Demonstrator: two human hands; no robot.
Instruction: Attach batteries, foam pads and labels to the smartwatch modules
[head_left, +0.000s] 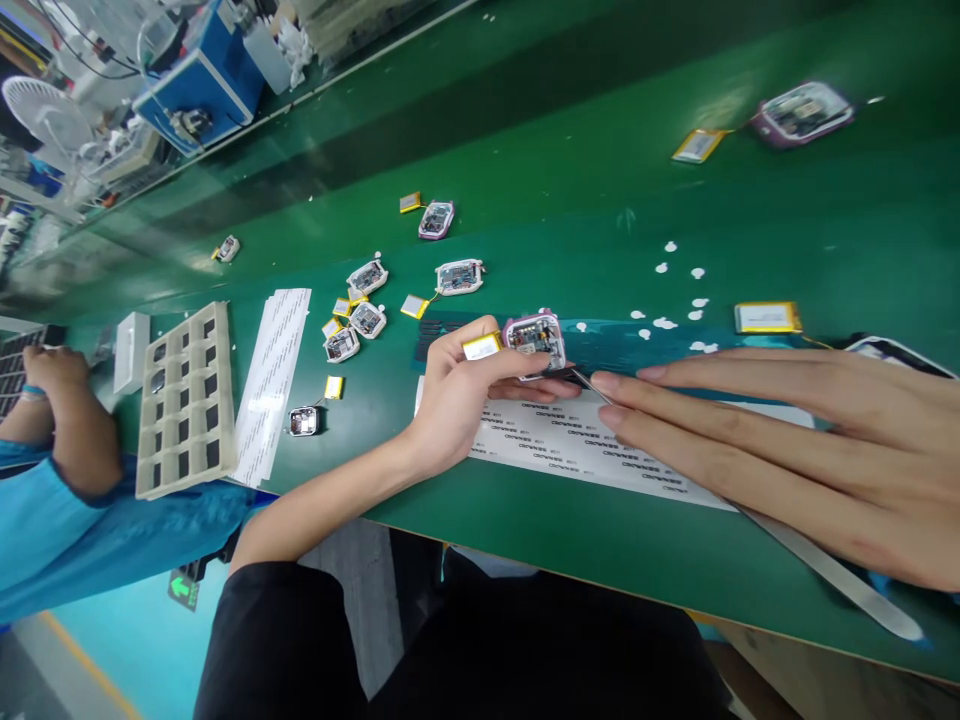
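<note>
My left hand (454, 400) grips a purple-rimmed smartwatch case (534, 340) with its circuit board facing up. A yellow-edged battery (481, 346) rests by the fingers of that hand, beside the case. In my right hand (795, 440), fingers stretched along them, is a pair of metal tweezers (832, 575). Their tip meets the lower right edge of the case, by a small dark piece whose kind I cannot make out. Beneath both hands lies a printed white backing sheet (570, 440) on the green table.
Several open watch cases (459, 277) with batteries lie left of centre. Another purple case (806, 112) is at the far right. White round bits (664, 323) are scattered beyond my hands. A beige compartment tray (187, 400) stands left, near a co-worker's arm (82, 430). A blue machine (206, 80) stands behind.
</note>
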